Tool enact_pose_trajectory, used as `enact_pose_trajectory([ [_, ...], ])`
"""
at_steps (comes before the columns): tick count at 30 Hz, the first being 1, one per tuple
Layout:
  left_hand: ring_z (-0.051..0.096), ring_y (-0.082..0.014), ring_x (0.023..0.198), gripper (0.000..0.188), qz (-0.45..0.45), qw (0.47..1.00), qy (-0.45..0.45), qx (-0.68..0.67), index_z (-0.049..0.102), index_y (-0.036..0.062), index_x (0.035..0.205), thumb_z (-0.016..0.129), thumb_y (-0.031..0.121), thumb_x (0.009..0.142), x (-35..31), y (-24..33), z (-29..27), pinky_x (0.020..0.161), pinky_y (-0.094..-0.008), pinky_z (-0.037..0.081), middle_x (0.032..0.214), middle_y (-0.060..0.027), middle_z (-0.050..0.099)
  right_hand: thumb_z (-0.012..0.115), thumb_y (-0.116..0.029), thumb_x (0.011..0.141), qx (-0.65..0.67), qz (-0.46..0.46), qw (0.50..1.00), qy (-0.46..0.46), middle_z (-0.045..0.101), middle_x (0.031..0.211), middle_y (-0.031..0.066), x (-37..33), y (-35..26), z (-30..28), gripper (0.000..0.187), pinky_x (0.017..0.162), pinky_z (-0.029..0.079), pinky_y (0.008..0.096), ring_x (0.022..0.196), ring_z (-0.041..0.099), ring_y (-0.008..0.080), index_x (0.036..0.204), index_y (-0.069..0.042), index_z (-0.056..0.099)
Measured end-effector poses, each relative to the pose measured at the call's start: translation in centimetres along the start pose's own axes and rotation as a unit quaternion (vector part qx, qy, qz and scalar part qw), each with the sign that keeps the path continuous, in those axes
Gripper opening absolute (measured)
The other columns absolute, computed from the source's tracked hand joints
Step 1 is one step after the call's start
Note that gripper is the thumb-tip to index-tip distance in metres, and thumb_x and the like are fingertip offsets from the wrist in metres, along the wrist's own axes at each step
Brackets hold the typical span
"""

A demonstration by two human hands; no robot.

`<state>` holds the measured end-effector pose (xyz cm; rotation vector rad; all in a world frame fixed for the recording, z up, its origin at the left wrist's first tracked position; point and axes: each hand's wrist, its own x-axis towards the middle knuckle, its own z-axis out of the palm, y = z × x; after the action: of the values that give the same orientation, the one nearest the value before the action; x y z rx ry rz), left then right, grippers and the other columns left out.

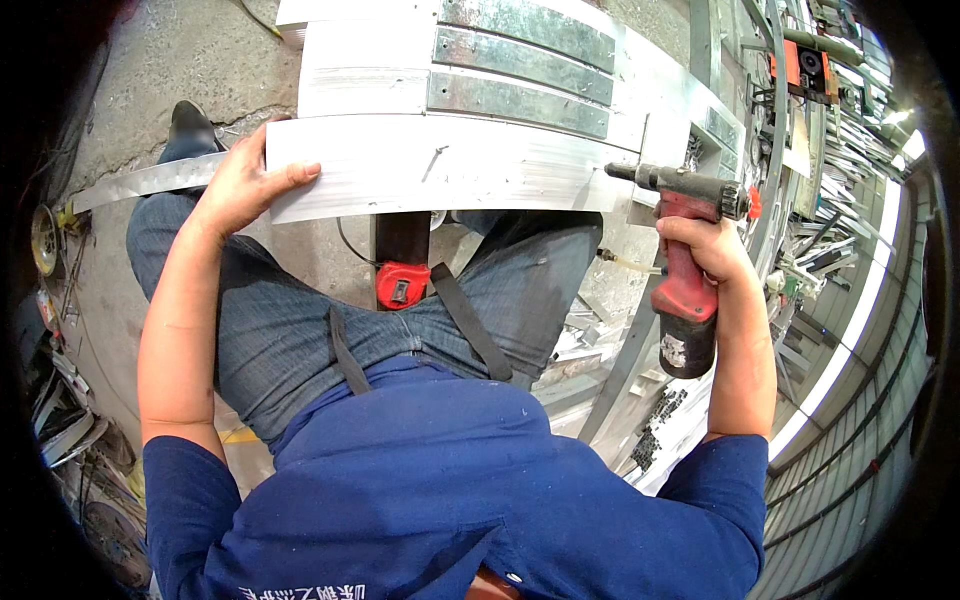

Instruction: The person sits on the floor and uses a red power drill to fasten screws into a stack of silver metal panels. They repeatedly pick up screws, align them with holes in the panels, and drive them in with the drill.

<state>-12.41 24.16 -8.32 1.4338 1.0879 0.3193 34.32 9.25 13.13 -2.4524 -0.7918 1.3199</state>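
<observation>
My left hand (250, 180) grips the left end of a long white metal panel (370, 190), thumb on top and the other fingers partly hidden at its edge. In my right hand (705, 245) is a red and black rivet gun (685, 270), held by its handle. Its long nose points left, by the panel's right end; whether they touch I cannot tell. A small rivet (436, 160) lies on the panel. Behind it, several grey metal strips (520, 100) sit in rows on more white panels.
A red tape measure (403, 285) sits in front of my waist, between two dark straps. A thin metal strip (145, 185) crosses at my left knee. Metal offcuts (830, 220) pile up along the right, and more scrap (75, 430) lies at the left. An air hose (630, 265) runs near the gun.
</observation>
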Motion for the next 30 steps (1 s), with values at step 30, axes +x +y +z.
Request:
enact_pose_trajectory([
  [30, 0.067, -0.0237, 0.103, 0.073, -0.014, 1.000, -0.009, -0.010, 0.059, -0.0042, 0.127, 0.082, 0.047, 0.080, 0.0, 0.2, -0.1, 0.092, -0.0361, 0.053, 0.110, -0.0170, 0.070, 0.077, -0.005, 0.077, -0.077, -0.024, 0.997, 0.017, 0.068, 0.089, 0.0040, -0.9, -1.3, 0.8, 0.026, 0.066, 0.053, 0.0317, 0.074, 0.063, 0.0148, 0.102, -0.002, 0.069],
])
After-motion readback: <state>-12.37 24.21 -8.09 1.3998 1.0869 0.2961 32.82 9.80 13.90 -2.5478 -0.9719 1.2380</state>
